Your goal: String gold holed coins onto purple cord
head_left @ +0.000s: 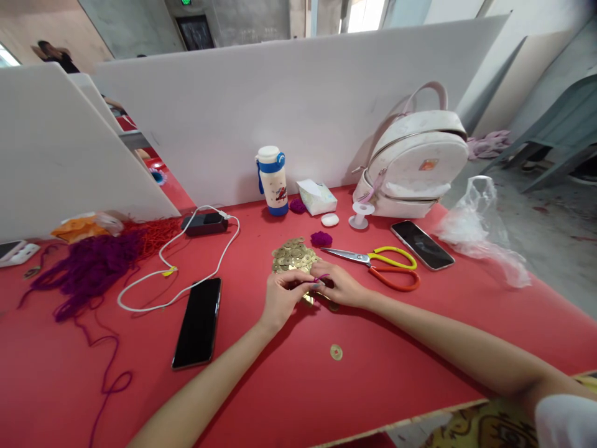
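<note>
My left hand [281, 297] and my right hand [336, 284] meet at the middle of the red table [382, 367]. Both pinch a brass coin [308, 298] and a purple cord [321, 278] between their fingertips. Just behind the hands lies a pile of brass coins [293, 254]. A single brass coin [336, 352] lies on the table nearer to me. A small purple pompom [321, 239] sits beside the pile.
Scissors with yellow and orange handles [380, 264], a phone [422, 244], a white backpack [415, 162], a plastic bag [476, 230], a bottle [273, 180], tissues [317, 196] and an empty spool [360, 214] stand behind. Left: a black phone [198, 322], white cable [177, 274], purple yarn [93, 264]. White dividers [280, 106] enclose the table.
</note>
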Available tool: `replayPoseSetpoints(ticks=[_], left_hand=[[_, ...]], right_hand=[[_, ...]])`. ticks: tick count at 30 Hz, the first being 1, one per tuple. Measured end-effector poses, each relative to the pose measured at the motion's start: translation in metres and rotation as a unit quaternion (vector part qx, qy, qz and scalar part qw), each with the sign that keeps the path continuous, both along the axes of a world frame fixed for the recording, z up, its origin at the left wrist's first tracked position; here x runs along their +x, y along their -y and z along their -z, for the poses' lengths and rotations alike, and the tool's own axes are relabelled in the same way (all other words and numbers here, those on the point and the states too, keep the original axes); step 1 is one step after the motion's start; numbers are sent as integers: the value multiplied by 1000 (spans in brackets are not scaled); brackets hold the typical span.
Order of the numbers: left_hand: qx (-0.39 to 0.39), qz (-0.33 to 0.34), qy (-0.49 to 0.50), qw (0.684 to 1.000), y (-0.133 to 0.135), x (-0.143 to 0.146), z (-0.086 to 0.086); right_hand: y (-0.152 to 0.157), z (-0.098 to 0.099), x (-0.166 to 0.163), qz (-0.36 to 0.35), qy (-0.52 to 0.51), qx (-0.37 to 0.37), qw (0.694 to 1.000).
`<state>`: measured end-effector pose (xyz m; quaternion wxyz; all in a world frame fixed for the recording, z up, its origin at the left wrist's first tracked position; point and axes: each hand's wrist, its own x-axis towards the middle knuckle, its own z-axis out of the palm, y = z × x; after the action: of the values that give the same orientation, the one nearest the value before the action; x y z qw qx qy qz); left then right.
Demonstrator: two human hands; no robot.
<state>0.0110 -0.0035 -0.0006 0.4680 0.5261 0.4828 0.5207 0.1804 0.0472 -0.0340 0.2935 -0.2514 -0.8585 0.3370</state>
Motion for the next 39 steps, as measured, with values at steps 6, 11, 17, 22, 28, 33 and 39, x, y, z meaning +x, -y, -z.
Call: replayPoseSetpoints(ticks=[6, 11, 17, 22, 28, 33, 39], left_hand=[[12, 37, 2, 999, 2, 0, 1], [20, 27, -48, 998, -2, -3, 7], [5, 14, -89, 996, -13, -13, 20], [-1, 22, -87, 996, -15, -15, 21], [-6, 30, -71, 997, -15, -15, 21], [-7, 36, -62, 997, -16, -16, 22], [-12, 34, -51, 998, -17, -17, 25]], right_hand=[[0, 0, 0, 5, 8, 6, 1000], [0, 0, -1, 29, -5, -15, 999], [1, 3, -1, 105, -34, -49, 993], [3, -3, 0, 91, -59, -61, 992], [3, -5, 1, 79, -58, -90, 991], [3, -4, 2, 63, -29, -134, 989], [3, -5, 1, 47, -66, -190, 978]])
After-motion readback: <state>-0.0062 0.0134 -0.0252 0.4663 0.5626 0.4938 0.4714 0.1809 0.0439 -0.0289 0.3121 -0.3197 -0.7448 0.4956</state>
